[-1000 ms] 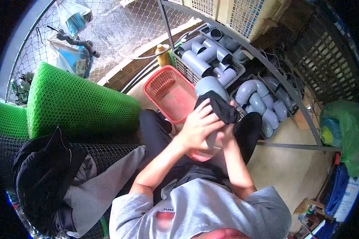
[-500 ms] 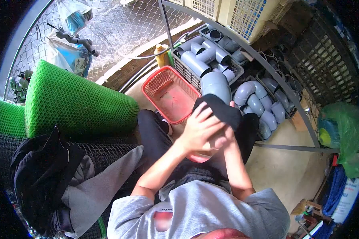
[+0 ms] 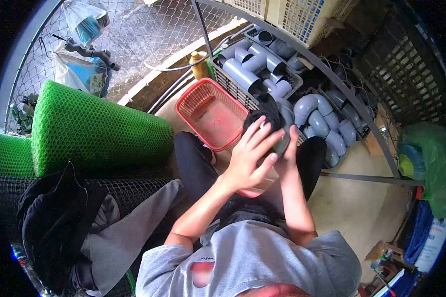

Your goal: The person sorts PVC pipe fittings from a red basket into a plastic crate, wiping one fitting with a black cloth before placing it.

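Observation:
In front of my lap, my left hand presses a bunched black cloth against a grey pipe fitting. My right hand grips the fitting from the right side, with its thumb up along the edge. The cloth and my fingers cover much of the fitting, so its full shape is hidden. Below my hands, between my legs, part of a red-rimmed container shows. Just beyond my left hand lies a red plastic basket with nothing but dirt marks on its bottom.
Crates of grey pipe fittings stand ahead on the right. A metal frame bar crosses over them. A yellow bottle stands behind the basket. Rolled green mesh and a dark jacket lie on the left.
The grey fitting has turned and come back towards me between my hands. The black cloth has shifted from its near end to its far left side, and my left fingers have spread more.

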Motion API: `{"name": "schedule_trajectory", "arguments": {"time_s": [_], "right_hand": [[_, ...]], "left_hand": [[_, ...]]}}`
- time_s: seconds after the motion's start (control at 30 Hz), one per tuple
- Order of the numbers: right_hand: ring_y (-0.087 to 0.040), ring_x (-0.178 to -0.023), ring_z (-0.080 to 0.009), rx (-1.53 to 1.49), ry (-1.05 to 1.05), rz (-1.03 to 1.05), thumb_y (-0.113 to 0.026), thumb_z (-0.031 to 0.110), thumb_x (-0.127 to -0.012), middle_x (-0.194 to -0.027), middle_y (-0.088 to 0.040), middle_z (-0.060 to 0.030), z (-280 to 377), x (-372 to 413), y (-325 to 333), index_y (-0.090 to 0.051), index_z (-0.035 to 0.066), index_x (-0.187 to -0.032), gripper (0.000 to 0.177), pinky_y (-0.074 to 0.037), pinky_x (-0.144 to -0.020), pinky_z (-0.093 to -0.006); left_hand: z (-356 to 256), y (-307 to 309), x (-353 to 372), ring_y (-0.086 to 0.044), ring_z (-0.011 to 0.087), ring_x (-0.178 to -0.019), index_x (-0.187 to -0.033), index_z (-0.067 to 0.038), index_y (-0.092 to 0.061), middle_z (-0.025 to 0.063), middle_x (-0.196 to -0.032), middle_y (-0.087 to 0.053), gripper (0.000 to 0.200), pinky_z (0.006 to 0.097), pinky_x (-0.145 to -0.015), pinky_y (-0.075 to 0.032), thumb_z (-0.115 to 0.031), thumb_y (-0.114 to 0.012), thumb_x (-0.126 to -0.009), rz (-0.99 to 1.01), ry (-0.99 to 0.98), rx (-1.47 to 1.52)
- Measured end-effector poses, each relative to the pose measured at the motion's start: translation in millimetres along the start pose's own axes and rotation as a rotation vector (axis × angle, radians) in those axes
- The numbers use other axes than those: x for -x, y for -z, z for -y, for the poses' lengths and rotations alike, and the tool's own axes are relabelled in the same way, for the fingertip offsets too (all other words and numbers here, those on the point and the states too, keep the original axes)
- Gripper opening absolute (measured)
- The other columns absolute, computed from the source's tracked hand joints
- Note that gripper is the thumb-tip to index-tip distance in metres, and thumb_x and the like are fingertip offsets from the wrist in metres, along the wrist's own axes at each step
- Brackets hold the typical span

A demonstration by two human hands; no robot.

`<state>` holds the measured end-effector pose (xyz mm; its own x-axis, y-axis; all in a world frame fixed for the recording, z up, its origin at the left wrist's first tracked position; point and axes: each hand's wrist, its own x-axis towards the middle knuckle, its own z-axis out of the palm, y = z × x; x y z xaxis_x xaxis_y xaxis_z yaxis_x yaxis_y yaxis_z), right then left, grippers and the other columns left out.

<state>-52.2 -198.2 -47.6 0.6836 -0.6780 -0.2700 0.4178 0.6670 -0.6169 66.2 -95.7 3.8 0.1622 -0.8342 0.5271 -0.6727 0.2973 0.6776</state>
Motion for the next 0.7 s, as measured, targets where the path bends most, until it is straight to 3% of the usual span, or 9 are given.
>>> {"name": "schedule_trajectory", "arguments": {"time_s": [0.07,0.1,0.2,0.3,0.4,0.43,0.53,0.63,0.7], "right_hand": [[-0.061,-0.125,-0.0241,0.431,0.280,0.105,-0.038,0.057,-0.110,-0.141,-0.059,-0.0121,-15,-13,29,-0.043,0.005,-0.152,0.067,-0.049,-0.107,-0.0400],[-0.057,-0.130,-0.0226,0.267,0.270,0.016,-0.042,0.050,-0.111,-0.148,-0.052,-0.0123,-26,-17,35,-0.032,0.005,-0.156,0.065,-0.045,-0.111,-0.0391],[-0.049,-0.136,-0.0236,0.339,0.258,0.127,-0.057,0.038,-0.108,-0.152,-0.046,-0.0140,-1,14,8,-0.023,0.008,-0.160,0.069,-0.037,-0.117,-0.0428],[-0.048,-0.137,-0.0234,0.544,0.556,0.201,-0.068,0.042,-0.100,-0.153,-0.045,-0.0148,9,19,0,-0.020,0.011,-0.164,0.086,-0.038,-0.116,-0.0415],[-0.055,-0.132,-0.0223,0.148,0.036,0.052,-0.063,0.048,-0.101,-0.148,-0.052,-0.0125,-8,5,39,-0.033,0.006,-0.161,0.078,-0.044,-0.112,-0.0391],[-0.062,-0.122,-0.0215,-0.072,-0.215,0.111,-0.056,0.049,-0.105,-0.137,-0.062,-0.0111,0,7,33,-0.046,0.005,-0.153,0.065,-0.049,-0.108,-0.0378],[-0.065,-0.116,-0.0197,-0.142,-0.067,0.111,-0.039,0.044,-0.113,-0.127,-0.068,-0.0081,-23,1,44,-0.056,0.005,-0.143,0.052,-0.051,-0.103,-0.0366],[-0.063,-0.121,-0.0201,-0.498,-0.054,0.429,-0.036,0.039,-0.113,-0.139,-0.062,-0.0086,-53,0,64,-0.052,0.007,-0.147,0.049,-0.050,-0.106,-0.0363],[-0.058,-0.131,-0.0219,-0.012,0.029,0.154,-0.042,0.038,-0.111,-0.143,-0.059,-0.0083,-44,5,56,-0.046,0.009,-0.152,0.050,-0.047,-0.111,-0.0401]], "left_hand": [[7,6,-6,-0.051,0.0446,-0.139,-0.119,-0.012,-0.079,0.0175,-0.138,-0.063,0.033,0.0580,-0.119,-0.036,-0.025,-0.066,-0.091,0.070,-0.186,-0.156],[13,13,-15,-0.056,0.0426,-0.134,-0.113,-0.011,-0.080,0.0145,-0.133,-0.066,0.030,0.0567,-0.117,-0.039,-0.023,-0.066,-0.090,0.071,-0.228,-0.146],[27,33,-31,-0.060,0.0312,-0.130,-0.128,-0.006,-0.072,0.0137,-0.132,-0.067,0.037,0.0441,-0.114,-0.042,-0.020,-0.066,-0.094,-0.051,0.078,0.263],[36,26,-31,-0.059,0.0190,-0.123,-0.139,0.000,-0.063,0.0108,-0.131,-0.067,0.041,0.0340,-0.108,-0.044,-0.016,-0.062,-0.101,-0.161,0.295,0.584],[26,4,-22,-0.062,0.0232,-0.123,-0.134,-0.001,-0.066,0.0131,-0.130,-0.069,0.035,0.0370,-0.109,-0.045,-0.014,-0.060,-0.101,-0.180,0.376,0.476],[23,-2,-25,-0.066,0.0299,-0.121,-0.122,-0.004,-0.072,0.0127,-0.122,-0.072,0.029,0.0425,-0.109,-0.048,-0.014,-0.066,-0.095,-0.235,0.138,0.237],[7,3,-16,-0.069,0.0291,-0.112,-0.098,-0.009,-0.078,0.0082,-0.099,-0.075,0.017,0.0468,-0.106,-0.052,-0.017,-0.074,-0.084,-0.046,-0.121,-0.112],[15,6,-9,-0.072,0.0225,-0.098,-0.084,-0.011,-0.078,0.0026,-0.086,-0.075,0.010,0.0464,-0.102,-0.054,-0.019,-0.075,-0.081,0.054,-0.253,-0.107],[34,14,-8,-0.073,0.0221,-0.089,-0.083,-0.009,-0.078,0.0022,-0.083,-0.075,0.011,0.0447,-0.098,-0.055,-0.019,-0.074,-0.082,0.136,-0.249,0.019]]}}
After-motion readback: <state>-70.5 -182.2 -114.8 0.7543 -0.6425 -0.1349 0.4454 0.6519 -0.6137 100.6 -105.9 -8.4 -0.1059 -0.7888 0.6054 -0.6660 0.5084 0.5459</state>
